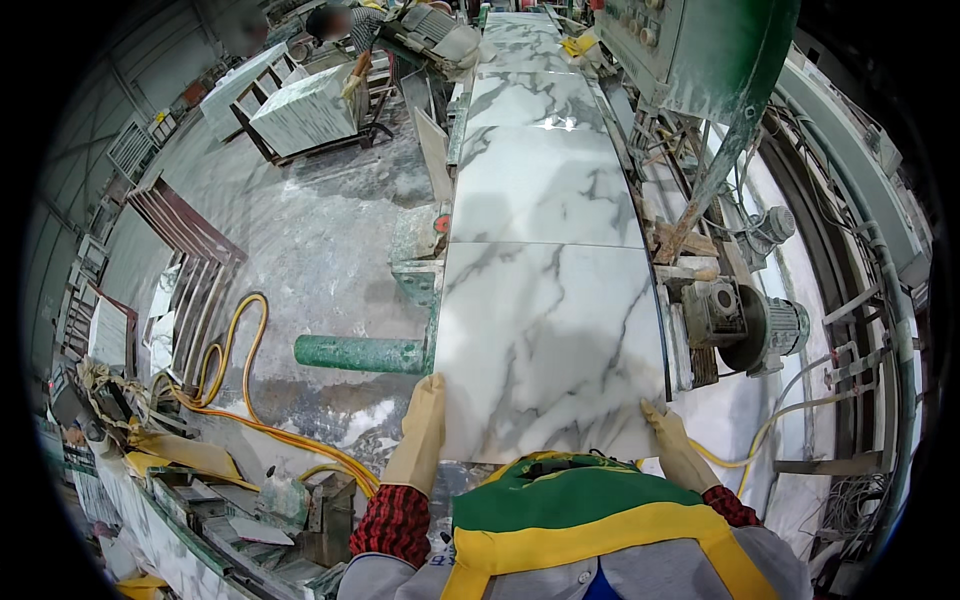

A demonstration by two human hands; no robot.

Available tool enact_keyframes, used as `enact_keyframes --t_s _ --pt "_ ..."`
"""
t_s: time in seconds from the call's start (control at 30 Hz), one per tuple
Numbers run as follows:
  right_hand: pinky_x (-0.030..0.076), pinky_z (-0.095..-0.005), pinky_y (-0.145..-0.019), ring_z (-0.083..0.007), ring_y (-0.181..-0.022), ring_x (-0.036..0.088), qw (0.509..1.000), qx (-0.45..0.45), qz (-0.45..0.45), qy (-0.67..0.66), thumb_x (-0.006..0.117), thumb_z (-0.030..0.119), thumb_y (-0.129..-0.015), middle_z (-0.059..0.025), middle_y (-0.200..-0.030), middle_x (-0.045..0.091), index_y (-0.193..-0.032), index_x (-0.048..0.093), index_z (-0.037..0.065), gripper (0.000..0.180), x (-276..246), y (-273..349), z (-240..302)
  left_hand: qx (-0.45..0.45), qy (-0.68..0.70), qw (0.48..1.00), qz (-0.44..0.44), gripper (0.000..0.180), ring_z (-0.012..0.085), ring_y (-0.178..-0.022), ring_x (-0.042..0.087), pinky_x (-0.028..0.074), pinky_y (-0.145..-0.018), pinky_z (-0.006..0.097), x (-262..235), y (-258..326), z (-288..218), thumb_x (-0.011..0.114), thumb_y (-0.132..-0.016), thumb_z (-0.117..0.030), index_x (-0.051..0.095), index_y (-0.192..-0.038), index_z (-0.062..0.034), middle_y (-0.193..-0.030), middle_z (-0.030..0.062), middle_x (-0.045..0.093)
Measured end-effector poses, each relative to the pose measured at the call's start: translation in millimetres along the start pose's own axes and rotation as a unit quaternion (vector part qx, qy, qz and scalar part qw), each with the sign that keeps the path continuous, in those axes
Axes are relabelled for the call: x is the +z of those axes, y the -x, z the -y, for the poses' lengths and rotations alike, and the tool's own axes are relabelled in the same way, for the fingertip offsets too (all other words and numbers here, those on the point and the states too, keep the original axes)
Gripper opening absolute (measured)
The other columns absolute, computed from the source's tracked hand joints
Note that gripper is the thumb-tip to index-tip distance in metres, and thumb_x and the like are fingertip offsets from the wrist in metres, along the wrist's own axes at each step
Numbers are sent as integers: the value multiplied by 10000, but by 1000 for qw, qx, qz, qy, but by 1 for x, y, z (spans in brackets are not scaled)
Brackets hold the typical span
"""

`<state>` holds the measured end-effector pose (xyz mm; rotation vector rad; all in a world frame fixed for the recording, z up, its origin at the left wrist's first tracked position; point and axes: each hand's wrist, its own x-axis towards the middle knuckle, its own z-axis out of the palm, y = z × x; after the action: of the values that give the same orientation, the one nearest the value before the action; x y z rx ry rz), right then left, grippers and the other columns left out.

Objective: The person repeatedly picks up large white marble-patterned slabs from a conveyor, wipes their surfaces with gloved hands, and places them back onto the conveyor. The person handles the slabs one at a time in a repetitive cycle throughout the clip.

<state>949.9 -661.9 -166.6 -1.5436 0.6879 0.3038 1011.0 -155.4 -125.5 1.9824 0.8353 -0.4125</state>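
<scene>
Toward six o'clock lies the nearest marble slab (548, 340); my left hand (421, 425) touches its seven, right hand (676, 446) its five, finger closure can't tell. Probably heavy, stiff, brittle, slick: hold both side edges.

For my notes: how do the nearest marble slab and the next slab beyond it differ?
The left hand and right hand are at edges of the nearest slab; neither reaches the next slab. The nearest slab appears larger in view than the next slab. Both are white, grey-veined and lie flat.
</scene>
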Motion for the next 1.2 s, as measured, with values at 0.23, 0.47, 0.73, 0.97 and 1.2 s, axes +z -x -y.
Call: enact_keyframes --t_s 0.23,0.47,0.73,0.97,1.2 --pt "569 -352 -835 -185 -949 704 1000 10 16 -10 862 484 -970 -72 -1134 764 -1373 722 -34 671 3 7 17 24 2 1000 -8 640 368 -1259 731 511 -1126 485 0 0 -7 397 -1136 -598 657 -1513 -151 -1383 141 765" --pt "535 -314 -850 -134 -989 659 996 30 24 -78 827 454 -1025 -32 -1099 737 -1248 745 -10 522 25 28 50 24 89 996 -2 544 265 -1012 733 564 -986 450 5 12 -26 431 -1161 -530 699 -1365 -102 -1166 112 771" --pt "522 -329 -842 -139 -960 636 998 63 15 5 814 497 -1018 -34 -1063 723 -1216 743 -4 543 7 15 36 -39 42 998 -15 577 365 -1148 730 547 -1046 494 9 10 -32 412 -1153 -597 644 -1440 -154 -1274 178 758" --pt "579 -417 -845 -218 -943 739 998 28 -7 60 818 561 -974 -115 -1081 791 -1262 750 -54 682 -5 -9 20 85 -155 983 -41 540 483 -1250 690 545 -1003 584 1 11 -38 445 -1131 -568 683 -1385 -155 -1380 229 738" --pt "579 -495 -1044 -435 -1188 746 854 -191 -98 473 830 468 -878 -266 -1266 789 -1375 698 -35 719 26 37 159 307 -267 910 -72 560 508 -1227 699 559 -1046 579 -40 22 -114 796 -941 -349 696 -1443 -123 -1414 237 726"
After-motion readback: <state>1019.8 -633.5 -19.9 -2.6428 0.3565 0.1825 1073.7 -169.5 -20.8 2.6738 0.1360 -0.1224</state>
